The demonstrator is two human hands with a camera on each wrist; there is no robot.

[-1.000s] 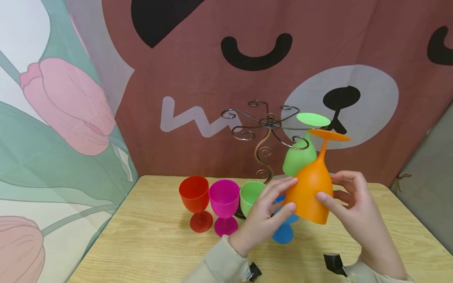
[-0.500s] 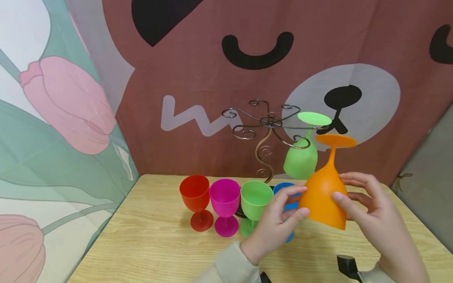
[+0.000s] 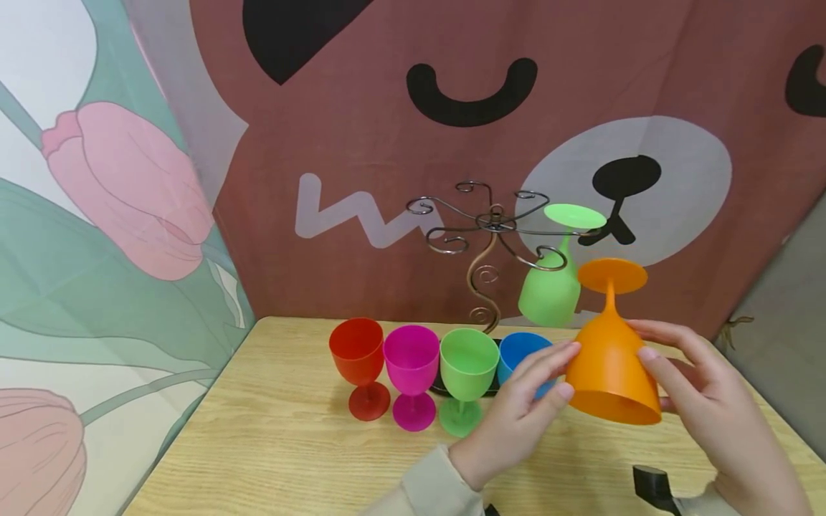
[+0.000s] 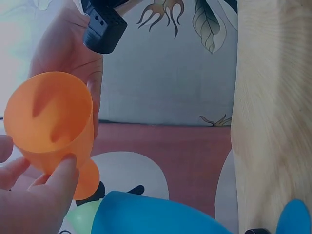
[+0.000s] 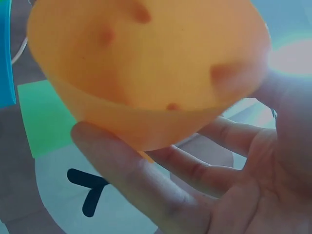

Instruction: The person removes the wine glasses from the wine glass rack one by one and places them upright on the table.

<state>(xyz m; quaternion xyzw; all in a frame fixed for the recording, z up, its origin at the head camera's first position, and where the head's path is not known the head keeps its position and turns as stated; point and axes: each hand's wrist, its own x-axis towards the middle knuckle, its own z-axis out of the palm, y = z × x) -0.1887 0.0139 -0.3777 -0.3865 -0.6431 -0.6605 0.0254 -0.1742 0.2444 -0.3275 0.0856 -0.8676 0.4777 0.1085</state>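
Note:
An orange plastic goblet is upside down in the air, its round foot on top and its mouth tipped towards me. My right hand grips the bowl from the right, thumb in front and fingers behind. At the bowl's left side, my left hand holds it by the fingertips and thumb. In the left wrist view the open mouth of the orange goblet shows. Behind it, a light green goblet hangs upside down by its foot from a curled arm of the metal rack.
Red, magenta, green and blue goblets stand upright in a row on the wooden table. My left hand partly hides the blue one. The rack's dark base is behind the row. A printed cloth hangs at the back.
Both hands have moved right and slightly down with the orange goblet, away from the rack. Its mouth has tipped towards me. More of the green and blue goblets shows.

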